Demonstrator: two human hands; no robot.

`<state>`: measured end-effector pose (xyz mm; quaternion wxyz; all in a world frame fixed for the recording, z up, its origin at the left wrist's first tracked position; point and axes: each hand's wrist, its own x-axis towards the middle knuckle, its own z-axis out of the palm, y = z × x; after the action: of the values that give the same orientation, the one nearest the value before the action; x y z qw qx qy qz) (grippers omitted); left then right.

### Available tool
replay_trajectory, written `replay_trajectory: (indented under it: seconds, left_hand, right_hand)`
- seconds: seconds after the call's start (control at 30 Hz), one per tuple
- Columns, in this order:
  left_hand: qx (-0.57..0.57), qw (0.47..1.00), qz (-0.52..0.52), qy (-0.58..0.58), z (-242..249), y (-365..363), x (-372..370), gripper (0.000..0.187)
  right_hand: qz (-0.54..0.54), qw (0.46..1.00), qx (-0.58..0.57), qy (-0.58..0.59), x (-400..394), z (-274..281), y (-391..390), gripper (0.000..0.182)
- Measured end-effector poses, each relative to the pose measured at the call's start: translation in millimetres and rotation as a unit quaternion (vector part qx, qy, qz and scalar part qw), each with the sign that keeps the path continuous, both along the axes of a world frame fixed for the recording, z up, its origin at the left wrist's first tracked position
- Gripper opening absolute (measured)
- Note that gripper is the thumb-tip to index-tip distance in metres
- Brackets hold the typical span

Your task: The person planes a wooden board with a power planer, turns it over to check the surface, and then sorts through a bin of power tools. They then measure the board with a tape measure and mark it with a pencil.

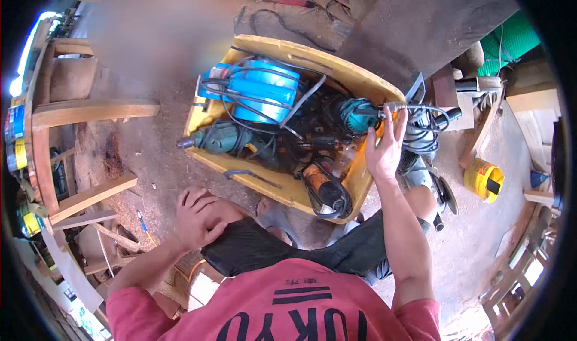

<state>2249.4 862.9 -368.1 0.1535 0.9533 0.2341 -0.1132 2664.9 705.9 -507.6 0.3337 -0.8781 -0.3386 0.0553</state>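
- Far to the left of your left hand, a wooden chair frame (90,109) and stacked timber stand on the sawdust floor; they wall in that side, so there is little room to swing out there.
- Your left hand (198,218) lies flat on your left knee (225,211), fingers loosely spread, holding nothing. It looks to be bracing you as you crouch.
- Just above and to the right of that hand sits the yellow tub (288,187), crammed with power tools and tangled cords: a green drill (219,138) at its near-left corner, a blue tool body (258,88) further back, an orange-and-black tool (324,187) hanging over the near rim.
- Between your hands the bare floor strip in front of the tub is narrow; your knees fill most of it.
- Your right hand (384,148) is raised over the tub's right rim, fingers upright, the fingertips pinching a small metal fitting (393,106) at the end of a cord beside the teal grinder (356,115).
- By my reading you are at the sorting-out stage, picking one lead free of the tangle. The next move calls for a slow lift while watching which cords come taut.
- Right of that hand, more coiled cable (424,133) and a grinder disc crowd the rim; a yellow can (484,180) stands well apart, with open floor around it.
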Motion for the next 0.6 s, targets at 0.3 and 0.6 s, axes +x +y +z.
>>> replay_trajectory:
  seconds: [0.3,0.6]
  left_hand:
    - [-0.149,0.987,-0.032,0.043,34,21,0,0.037]
    - [-0.165,0.924,-0.002,0.344,110,-96,-4,0.054]
  right_hand:
    - [0.0,0.963,-0.247,0.112,1,66,-7,0.064]
    - [-0.122,0.94,-0.195,0.251,-132,316,-213,0.033]
